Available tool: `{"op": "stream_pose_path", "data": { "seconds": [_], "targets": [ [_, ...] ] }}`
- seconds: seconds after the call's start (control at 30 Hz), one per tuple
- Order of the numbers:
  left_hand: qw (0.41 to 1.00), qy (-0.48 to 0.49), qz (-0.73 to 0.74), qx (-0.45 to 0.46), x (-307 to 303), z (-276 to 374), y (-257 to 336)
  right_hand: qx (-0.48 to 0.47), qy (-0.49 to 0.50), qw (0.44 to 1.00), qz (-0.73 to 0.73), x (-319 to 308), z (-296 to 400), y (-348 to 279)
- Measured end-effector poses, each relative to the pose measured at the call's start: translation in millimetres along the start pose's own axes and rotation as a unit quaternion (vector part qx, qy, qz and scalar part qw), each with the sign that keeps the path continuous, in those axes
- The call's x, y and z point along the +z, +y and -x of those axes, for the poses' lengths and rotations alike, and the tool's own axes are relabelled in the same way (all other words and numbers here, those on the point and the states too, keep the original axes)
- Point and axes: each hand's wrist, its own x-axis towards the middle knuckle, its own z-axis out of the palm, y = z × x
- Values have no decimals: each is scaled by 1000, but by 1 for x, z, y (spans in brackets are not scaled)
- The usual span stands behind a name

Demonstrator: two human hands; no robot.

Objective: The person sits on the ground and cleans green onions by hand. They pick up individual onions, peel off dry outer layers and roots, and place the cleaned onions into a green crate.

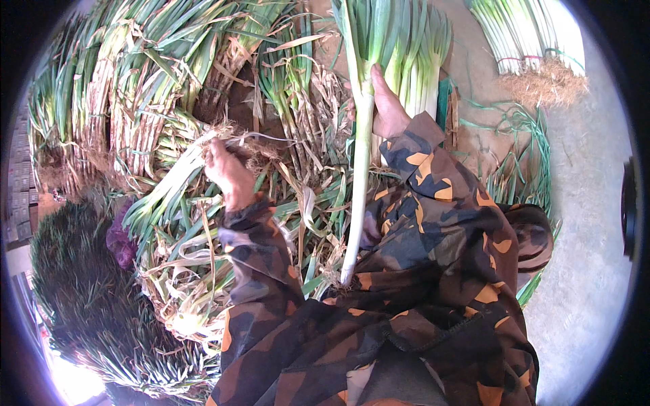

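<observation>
My right hand (388, 109) is closed around a long leek (361, 147) where its white shank meets the green leaves. The shank hangs down toward my lap, and its small roots (344, 286) are near the jacket. On the other side, my left hand (228, 170) has its fingers curled on a pale leek strip (185, 170) with green ends that slant down to the left. Root fibres and a thin pale strand show beside those fingers. Behind my right hand stands a row of cleaned leeks (419, 76) with white shanks.
Untrimmed leek bundles (137, 101) stand at the back left. Stripped leaves (198, 284) cover the ground before me. A dark green leafy heap (101, 284) and purple netting (122, 236) lie left. Tied leeks (528, 35) and green twine (538, 137) are right, on concrete floor (584, 203).
</observation>
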Motion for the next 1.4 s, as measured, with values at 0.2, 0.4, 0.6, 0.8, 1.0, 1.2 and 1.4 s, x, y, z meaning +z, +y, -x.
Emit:
{"op": "stream_pose_path", "data": {
  "seconds": [0.2, 0.4, 0.6, 0.8, 1.0, 1.2, 1.4],
  "targets": [
    [904, -310, -258, 139, -15, 84, -22, -9, -43, 996, -83, -20, -14, -4],
    [743, -590, -179, -260, -72, 169, -49, -13, -83, 973, -216, -46, -33, -14],
    [808, -510, -265, -132, -132, 196, -47, -7, -72, 976, -204, -59, -39, -18],
    [792, -523, -225, -222, -151, 200, -24, 82, -200, 928, -304, -75, -42, -23],
    [904, -392, -163, -54, -115, 163, -33, 29, -136, 953, -271, -58, -34, -18],
    [754, -529, -383, 77, -58, 164, -58, -128, -27, 970, -207, -48, -37, -9],
    [740, -553, -383, 28, -43, 162, -102, -182, 83, 974, -105, -40, -18, -27]
  ]
}}
